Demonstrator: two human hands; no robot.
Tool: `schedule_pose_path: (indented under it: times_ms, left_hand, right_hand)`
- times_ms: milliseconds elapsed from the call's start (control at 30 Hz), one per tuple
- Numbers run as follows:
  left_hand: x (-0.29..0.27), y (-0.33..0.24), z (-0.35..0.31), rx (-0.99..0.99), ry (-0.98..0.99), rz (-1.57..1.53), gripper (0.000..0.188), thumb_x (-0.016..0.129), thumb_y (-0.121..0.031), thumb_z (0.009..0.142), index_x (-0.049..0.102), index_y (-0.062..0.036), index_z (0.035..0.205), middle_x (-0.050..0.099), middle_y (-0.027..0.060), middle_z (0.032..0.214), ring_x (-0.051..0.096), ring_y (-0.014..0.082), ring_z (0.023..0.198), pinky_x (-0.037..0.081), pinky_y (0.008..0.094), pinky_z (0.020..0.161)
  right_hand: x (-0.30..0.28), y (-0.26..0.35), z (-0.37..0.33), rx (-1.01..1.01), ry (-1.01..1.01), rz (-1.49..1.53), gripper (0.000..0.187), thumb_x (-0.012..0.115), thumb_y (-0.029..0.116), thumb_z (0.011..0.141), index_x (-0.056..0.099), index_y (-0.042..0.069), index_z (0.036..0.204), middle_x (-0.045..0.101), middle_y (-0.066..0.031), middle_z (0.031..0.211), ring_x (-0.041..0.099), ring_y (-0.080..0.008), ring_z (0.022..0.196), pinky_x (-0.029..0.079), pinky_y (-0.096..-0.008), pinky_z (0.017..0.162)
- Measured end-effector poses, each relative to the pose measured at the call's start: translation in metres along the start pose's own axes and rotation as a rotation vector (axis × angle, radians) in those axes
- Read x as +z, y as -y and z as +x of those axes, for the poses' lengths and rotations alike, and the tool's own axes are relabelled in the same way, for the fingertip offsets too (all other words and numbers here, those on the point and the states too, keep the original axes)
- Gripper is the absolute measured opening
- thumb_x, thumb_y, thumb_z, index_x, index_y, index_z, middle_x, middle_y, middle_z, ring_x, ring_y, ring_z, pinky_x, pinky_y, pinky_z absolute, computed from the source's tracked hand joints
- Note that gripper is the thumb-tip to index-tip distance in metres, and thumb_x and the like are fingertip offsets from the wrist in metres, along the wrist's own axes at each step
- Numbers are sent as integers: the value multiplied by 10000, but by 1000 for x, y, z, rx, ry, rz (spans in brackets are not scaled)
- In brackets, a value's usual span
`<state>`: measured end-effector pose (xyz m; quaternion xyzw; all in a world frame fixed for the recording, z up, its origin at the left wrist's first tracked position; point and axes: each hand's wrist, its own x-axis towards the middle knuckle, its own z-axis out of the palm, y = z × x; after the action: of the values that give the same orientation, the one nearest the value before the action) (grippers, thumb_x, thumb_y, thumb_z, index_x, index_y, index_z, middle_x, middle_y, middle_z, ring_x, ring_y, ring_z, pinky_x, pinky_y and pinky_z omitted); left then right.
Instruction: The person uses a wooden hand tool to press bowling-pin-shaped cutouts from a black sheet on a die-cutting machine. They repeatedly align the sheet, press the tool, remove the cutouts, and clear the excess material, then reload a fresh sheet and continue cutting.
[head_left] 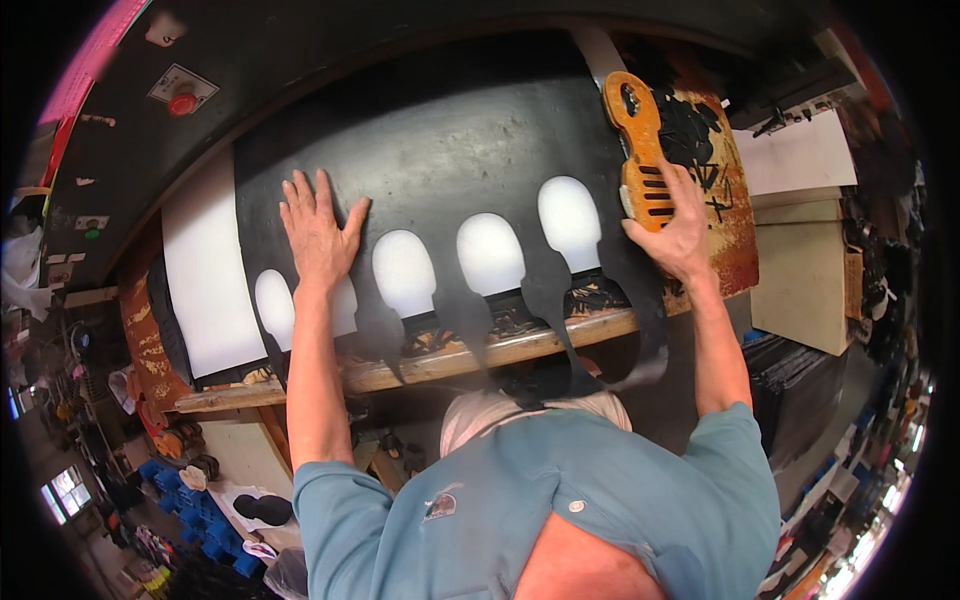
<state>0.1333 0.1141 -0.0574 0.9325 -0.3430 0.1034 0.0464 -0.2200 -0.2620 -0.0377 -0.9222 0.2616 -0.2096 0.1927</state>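
Observation:
A wide black sheet (pixel 460 130) lies over a white board (pixel 205 270). Along its near side run several rounded cutouts with white showing through, and the narrow black strips between them droop over the wooden front edge. My left hand (pixel 322 235) rests flat on the sheet, fingers spread, holding nothing. At the sheet's right side, my right hand (pixel 680 225) grips the near end of an orange, sole-shaped cutting die (pixel 640 125). That die has a round hole at its far end and several slots near my fingers. My fingers partly cover its near end.
A dark machine panel with a red button (pixel 182 103) borders the far left. Black scraps (pixel 690 130) lie on a worn brown surface right of the die. A wooden rail (pixel 420 368) edges the table. Cream boxes (pixel 800 270) stand at right; blue plastic pieces (pixel 200 515) sit lower left.

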Motion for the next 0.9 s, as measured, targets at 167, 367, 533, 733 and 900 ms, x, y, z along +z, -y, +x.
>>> schedule_pose_path:
  times_ms: [167, 367, 533, 733, 900]
  left_hand:
    - [-7, -19, -14, 66, -50, -78, 915, 685, -594, 989, 423, 5, 1629, 283, 338, 1719, 238, 496, 1615, 176, 598, 1318]
    - [-15, -62, -61, 90, -20, -183, 942, 713, -558, 979, 398, 51, 1624, 255, 372, 1710, 197, 530, 1613, 163, 622, 1312]
    - [-27, -62, -78, 93, 75, -230, 897, 714, -486, 1002, 370, 65, 1621, 234, 403, 1699, 188, 550, 1608, 164, 644, 1306]
    - [-32, 40, -44, 51, -130, -219, 669, 715, -321, 1033, 488, -30, 1591, 394, 293, 1683, 324, 491, 1585, 244, 612, 1298]
    - [-11, 56, -47, -24, -183, -205, 564, 626, -217, 1068, 508, 39, 1557, 452, 287, 1646, 376, 480, 1559, 281, 570, 1297]
  right_hand:
    - [-11, 30, 8, -24, 29, 273, 928, 882, 213, 695, 551, -28, 1528, 574, -227, 1478, 585, -385, 1317, 455, -454, 1158]
    - [31, 94, 16, -179, 105, 331, 960, 892, 289, 667, 569, -12, 1520, 555, -250, 1496, 570, -399, 1304, 465, -467, 1143]
    - [56, 121, 8, -334, 107, 107, 905, 865, 289, 633, 623, 14, 1460, 503, -276, 1480, 555, -458, 1227, 485, -521, 1078]
    - [53, 121, 9, -319, 159, 76, 893, 871, 256, 623, 631, 3, 1445, 508, -273, 1478, 556, -445, 1233, 515, -512, 1052]
    - [51, 154, 17, -228, 181, 202, 895, 884, 254, 604, 649, -9, 1427, 541, -287, 1473, 570, -433, 1244, 511, -487, 1075]
